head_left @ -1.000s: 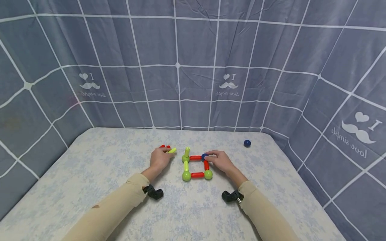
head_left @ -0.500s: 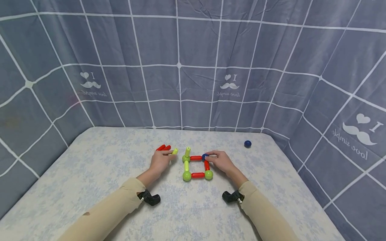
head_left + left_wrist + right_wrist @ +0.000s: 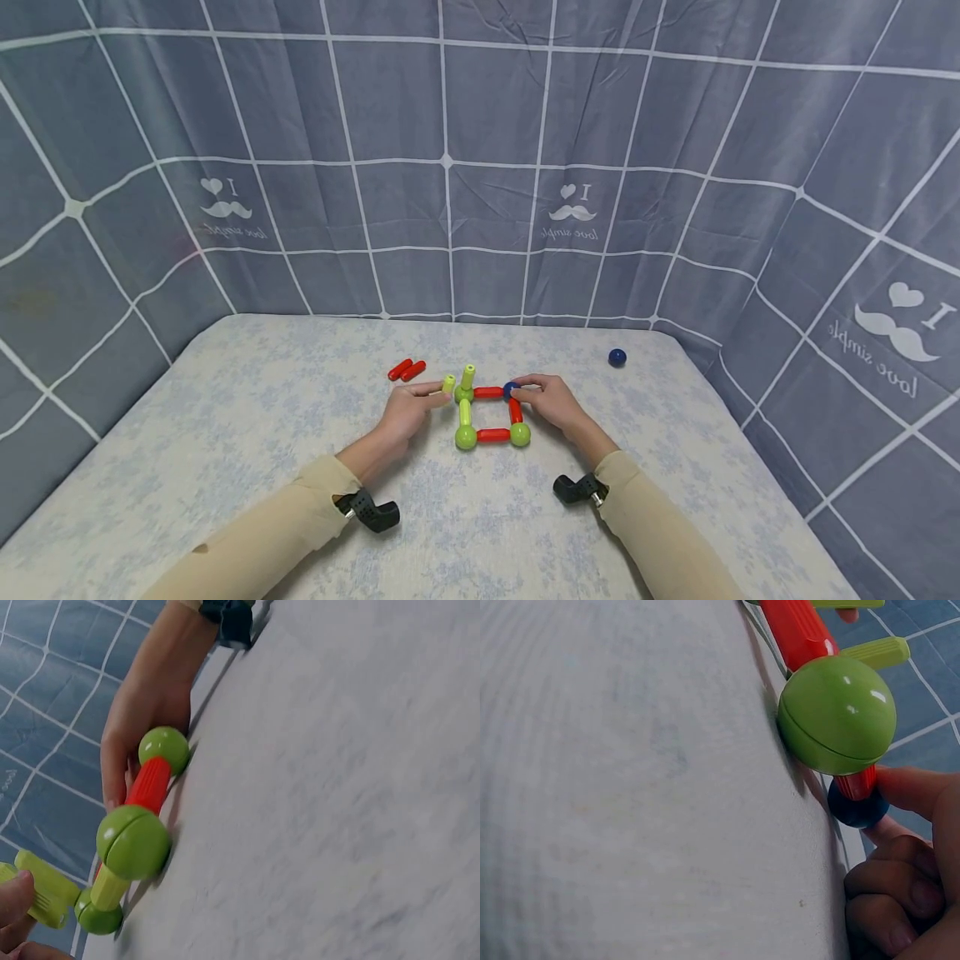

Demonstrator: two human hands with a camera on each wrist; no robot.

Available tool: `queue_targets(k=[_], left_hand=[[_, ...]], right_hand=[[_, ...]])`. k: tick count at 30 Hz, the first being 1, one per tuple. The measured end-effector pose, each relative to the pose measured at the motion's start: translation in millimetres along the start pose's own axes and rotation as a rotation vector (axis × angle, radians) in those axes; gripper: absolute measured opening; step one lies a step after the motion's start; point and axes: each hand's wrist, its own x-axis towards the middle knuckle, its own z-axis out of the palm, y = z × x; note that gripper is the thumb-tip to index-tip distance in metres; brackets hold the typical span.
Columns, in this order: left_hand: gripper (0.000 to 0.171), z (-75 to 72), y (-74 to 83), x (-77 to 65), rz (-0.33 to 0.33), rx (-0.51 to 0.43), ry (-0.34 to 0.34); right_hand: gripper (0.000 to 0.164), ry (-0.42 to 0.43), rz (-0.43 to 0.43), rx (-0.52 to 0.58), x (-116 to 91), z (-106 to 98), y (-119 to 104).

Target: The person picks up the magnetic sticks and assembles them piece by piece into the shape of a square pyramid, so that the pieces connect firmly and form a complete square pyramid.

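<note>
My left hand (image 3: 405,412) pinches a yellow-green rod (image 3: 448,383), held roughly upright just left of a square frame of rods and balls. Three corners of the frame are green balls (image 3: 466,437); the far right corner is a dark blue ball (image 3: 512,389). Red rods (image 3: 492,435) form three sides and a yellow-green rod (image 3: 465,412) the left one. Another yellow-green rod (image 3: 468,377) stands up from the far left green ball. Thumb and finger of my right hand (image 3: 553,402) pinch the dark blue ball, as the right wrist view also shows (image 3: 859,806).
Two loose red rods (image 3: 407,370) lie side by side beyond my left hand. A spare dark blue ball (image 3: 617,357) sits at the far right of the cloth-covered table (image 3: 480,533). A grey checked curtain (image 3: 480,208) hangs behind the table.
My left hand has moved right, away from the two red rods, bringing the yellow-green rod beside the frame and tipping it more upright. The right hand stays at the blue ball.
</note>
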Motion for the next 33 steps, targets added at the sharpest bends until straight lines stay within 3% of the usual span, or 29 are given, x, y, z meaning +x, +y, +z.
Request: queue_targets(k=[5,15,22,28,33], left_hand=[[0.039,3.8,-1.2,-9.8,-0.024,-0.077,-0.062],[0.042,9.8,-3.9,-26.2,-0.078,-0.130,-0.147],[0.048,14.5,-4.0,-32.7,-0.103,-0.182,-0.244],[0.050,16.0,-4.4,-34.3,-0.095,-0.159,-0.258],[0.049,14.8,-5.0,-34.7,-0.062,-0.064,-0.221]], right_hand=[[0.032,-0.007,-0.016,0.007,-0.6,-0.9,0.6],[0.032,-0.003,-0.013,0.002,0.7,-0.7,0.5],[0.032,-0.003,-0.006,0.003,2.3,-1.2,2.7],[0.031,-0.007,-0.011,0.007,2.3,-1.1,3.2],[0.031,-0.008,-0.017,0.014,1.5,-0.8,2.5]])
